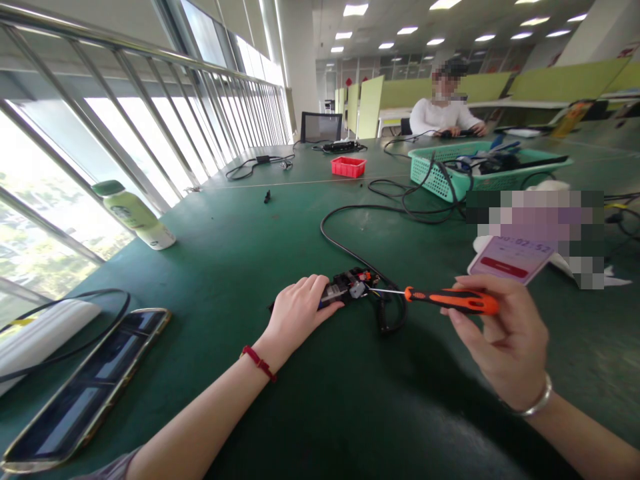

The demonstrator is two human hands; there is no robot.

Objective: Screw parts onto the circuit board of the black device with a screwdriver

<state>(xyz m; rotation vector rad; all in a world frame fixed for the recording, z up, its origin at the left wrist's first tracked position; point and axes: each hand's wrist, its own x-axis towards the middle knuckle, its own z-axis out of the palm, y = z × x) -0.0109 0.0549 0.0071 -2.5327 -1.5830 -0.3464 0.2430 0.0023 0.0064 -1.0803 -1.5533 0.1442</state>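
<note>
My left hand (301, 308) is closed over the body of a black corded device (345, 285), pressing it on the green table. Its right end is uncovered, showing wires, a grey metal part and a bit of red. Between the fingers and thumb of my right hand (505, 333) is an orange and black screwdriver (450, 299), held level. The thin shaft points left and its tip reaches the uncovered end of the device; whether it sits in a screw is too small to tell. A black cable (345, 247) runs from the device towards the back right.
A red tray (349, 167) and a teal basket (440, 181) of tools and cables stand further back. A phone with a timer (515, 257) is propped at right. At left are a bottle (135, 217) and another phone (90, 393). A person (443, 113) sits across.
</note>
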